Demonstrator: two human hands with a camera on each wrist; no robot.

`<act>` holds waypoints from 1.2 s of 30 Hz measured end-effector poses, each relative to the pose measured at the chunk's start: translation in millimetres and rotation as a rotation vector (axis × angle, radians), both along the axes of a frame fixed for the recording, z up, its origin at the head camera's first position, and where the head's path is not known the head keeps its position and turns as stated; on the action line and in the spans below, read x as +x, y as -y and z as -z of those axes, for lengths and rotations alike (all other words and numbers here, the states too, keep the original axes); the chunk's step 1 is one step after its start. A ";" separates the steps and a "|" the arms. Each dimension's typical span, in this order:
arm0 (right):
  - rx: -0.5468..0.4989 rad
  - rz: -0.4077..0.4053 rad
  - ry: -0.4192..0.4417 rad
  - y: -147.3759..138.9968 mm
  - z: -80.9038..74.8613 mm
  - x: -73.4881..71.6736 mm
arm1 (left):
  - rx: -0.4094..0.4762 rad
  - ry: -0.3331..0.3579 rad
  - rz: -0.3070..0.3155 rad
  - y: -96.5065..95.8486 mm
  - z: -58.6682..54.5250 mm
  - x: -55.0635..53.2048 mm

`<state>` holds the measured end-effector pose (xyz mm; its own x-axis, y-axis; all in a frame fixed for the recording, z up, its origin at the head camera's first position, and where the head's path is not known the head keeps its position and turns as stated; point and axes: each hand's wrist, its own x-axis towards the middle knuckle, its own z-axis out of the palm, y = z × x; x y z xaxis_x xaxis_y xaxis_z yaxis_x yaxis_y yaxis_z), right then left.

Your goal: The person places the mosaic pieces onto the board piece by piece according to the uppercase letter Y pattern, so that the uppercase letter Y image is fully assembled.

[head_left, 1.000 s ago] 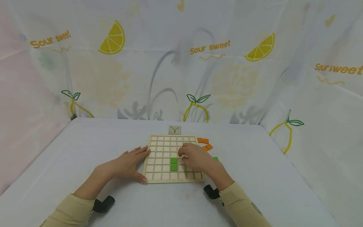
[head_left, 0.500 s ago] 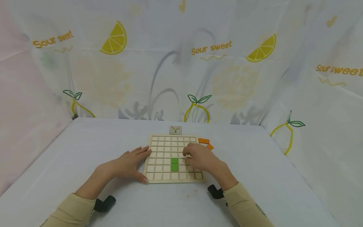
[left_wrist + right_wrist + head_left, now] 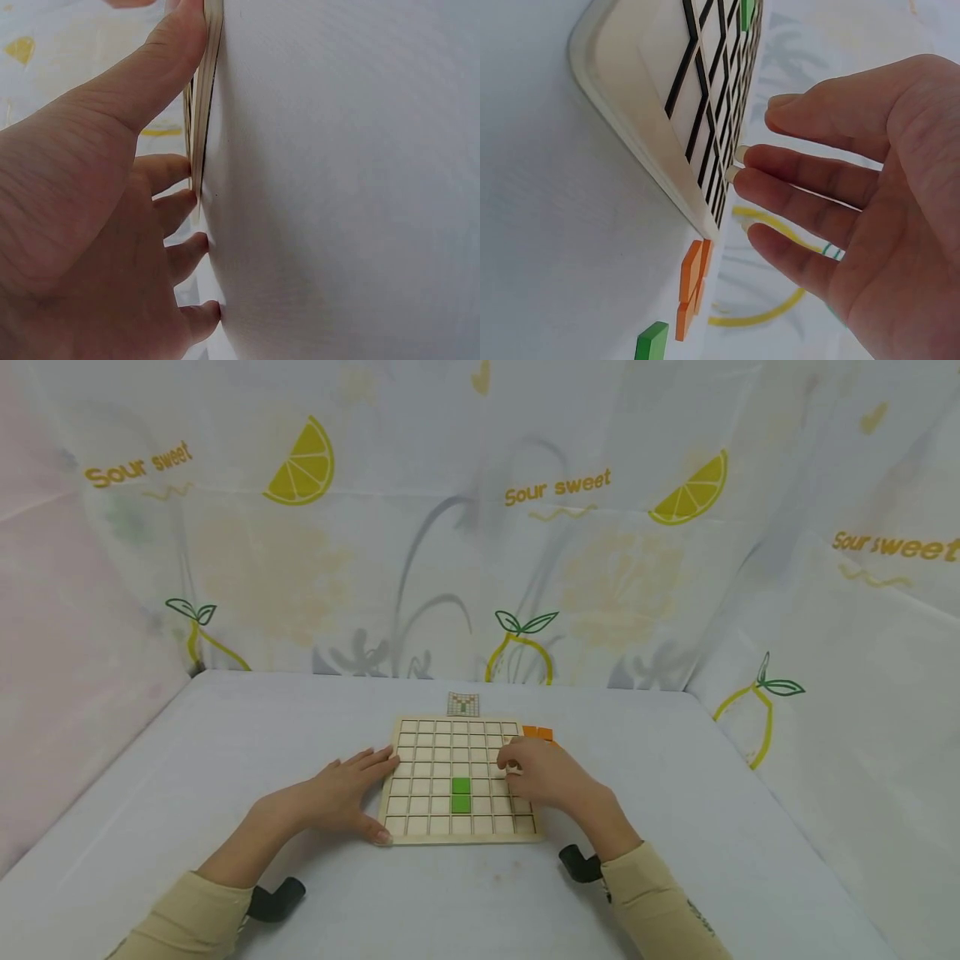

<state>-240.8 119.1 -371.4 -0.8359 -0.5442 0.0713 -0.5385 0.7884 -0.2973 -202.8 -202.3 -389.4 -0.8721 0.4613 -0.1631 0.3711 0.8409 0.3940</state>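
Observation:
A wooden grid board [image 3: 461, 839] lies on the white table, with two green square tiles [image 3: 461, 795] one behind the other in its cells. My left hand [image 3: 337, 797] is spread along the board's left side, thumb at the near corner; the left wrist view shows that thumb [image 3: 176, 45] against the board's edge. Over the right part of the grid hovers my right hand [image 3: 551, 770], fingers loosely bent. The right wrist view shows nothing between its thumb [image 3: 817, 116] and fingers. Orange tiles [image 3: 690, 271] lie beyond the board's corner, partly behind this hand in the head view.
A loose green tile [image 3: 652, 341] lies on the table near the orange ones. Behind the board is a small pattern card [image 3: 463, 704]. Black curved pieces [image 3: 277, 900] sit beneath both wrists. A printed cloth backdrop [image 3: 420, 552] encloses the table at the back and sides.
My right hand has shifted rightward across the board, towards the loose tiles, and now covers more of them. The left hand stays in place. Both green tiles on the grid are unmoved.

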 end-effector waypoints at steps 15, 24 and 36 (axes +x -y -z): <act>0.023 0.071 0.040 -13.1 -4.1 -7.4 | 0.004 -0.006 -0.006 1.9 0.8 1.3; 0.017 0.099 0.052 -25.6 -6.8 -7.5 | 0.001 0.008 -0.021 3.3 2.0 -0.3; 0.012 0.155 0.121 -44.1 -10.9 -9.7 | 0.004 0.020 -0.023 2.3 3.9 -1.7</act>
<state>-250.5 163.2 -360.5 -0.9118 -0.4085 -0.0411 -0.3712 0.8631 -0.3425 -204.4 -204.6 -393.3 -0.8792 0.4416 -0.1787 0.3436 0.8476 0.4043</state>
